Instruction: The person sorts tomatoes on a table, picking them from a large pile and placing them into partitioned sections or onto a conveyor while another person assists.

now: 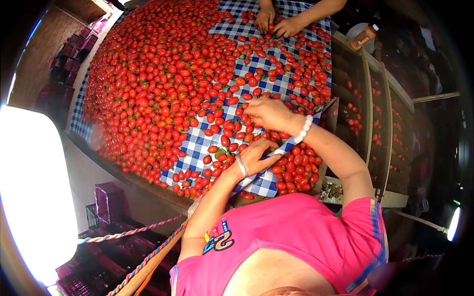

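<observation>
A large heap of red cherry tomatoes [153, 84] covers most of a table spread with a blue-and-white checked cloth [195, 140]. My left hand [256, 157], a silver bangle on its wrist, rests low over loose tomatoes near the table's front edge. Its thumb is spread away from the fingers, whose tips are partly hidden. Farther off, my right hand [274, 116], with a white beaded bracelet, reaches left across the tomatoes. Its fingers are bent together and pointing down; anything within them is hidden. Beside my right forearm, more tomatoes [297, 170] are gathered below the cloth's rolled edge.
Across the table, another person's hands [279, 24] work among tomatoes. A slatted wooden rack [368, 113] with scattered tomatoes stands to the right, a brown bottle [364, 37] at its far end. Dark crates [108, 202] and a twisted rope [131, 230] are at lower left.
</observation>
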Demonstrator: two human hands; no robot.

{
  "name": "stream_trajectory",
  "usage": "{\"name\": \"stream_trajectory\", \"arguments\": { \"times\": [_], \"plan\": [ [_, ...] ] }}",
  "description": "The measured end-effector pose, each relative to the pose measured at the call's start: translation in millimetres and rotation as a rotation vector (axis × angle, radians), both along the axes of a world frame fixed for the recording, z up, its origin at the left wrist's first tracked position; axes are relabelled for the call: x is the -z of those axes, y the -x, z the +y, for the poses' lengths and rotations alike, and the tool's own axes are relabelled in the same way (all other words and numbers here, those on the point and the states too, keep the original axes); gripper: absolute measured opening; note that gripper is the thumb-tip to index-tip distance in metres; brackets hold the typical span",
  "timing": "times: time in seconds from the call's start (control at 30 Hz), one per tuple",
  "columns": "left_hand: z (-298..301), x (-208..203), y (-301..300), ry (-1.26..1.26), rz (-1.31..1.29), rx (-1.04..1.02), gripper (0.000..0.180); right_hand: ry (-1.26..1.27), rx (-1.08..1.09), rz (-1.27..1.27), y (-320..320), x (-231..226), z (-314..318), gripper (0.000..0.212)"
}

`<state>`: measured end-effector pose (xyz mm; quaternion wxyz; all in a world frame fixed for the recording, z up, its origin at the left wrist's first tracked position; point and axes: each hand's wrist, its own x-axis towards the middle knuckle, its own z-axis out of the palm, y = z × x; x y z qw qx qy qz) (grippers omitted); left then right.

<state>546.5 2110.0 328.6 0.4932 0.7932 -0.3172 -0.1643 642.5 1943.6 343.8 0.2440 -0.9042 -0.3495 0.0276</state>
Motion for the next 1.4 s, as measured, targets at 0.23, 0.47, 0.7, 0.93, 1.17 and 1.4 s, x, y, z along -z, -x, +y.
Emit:
{"name": "stream_trajectory", "arguments": {
  "times": [0.23, 0.47, 0.7, 0.93, 1.17, 1.4],
  "plan": [
    [13.8, 35.3, -19.9, 0.375, 0.718, -0.744, 0.033, -0.065, -0.003, 0.225, -7.1, -7.2, 18.3, 0.024],
    [25.3, 23.3, -29.5, 0.926, 1.012, -0.776, 0.030, -0.039, 0.029, 0.261, -1.4, 11.6, -4.5, 0.040],
    [22.1, 39.1, -23.3, 0.779, 1.123, -0.836, 0.021, 0.447, 0.047, 0.252, -8.9, -5.0, -82.8, 0.049],
    [20.4, 34.8, -24.4, 0.766, 1.134, -0.828, 0.025, 0.785, 0.411, 0.182, -54.1, 10.9, -169.7, 0.034],
    [25.3, 37.2, -24.8, 0.768, 1.099, -0.878, 0.030, 0.372, 0.408, -0.063, -71.1, 5.5, -83.2, 0.049],
    [30.4, 29.6, -30.2, 0.671, 0.841, -1.205, 0.043, 0.063, -0.058, -0.247, -91.2, 41.7, 18.0, 0.030]
  ]
}}
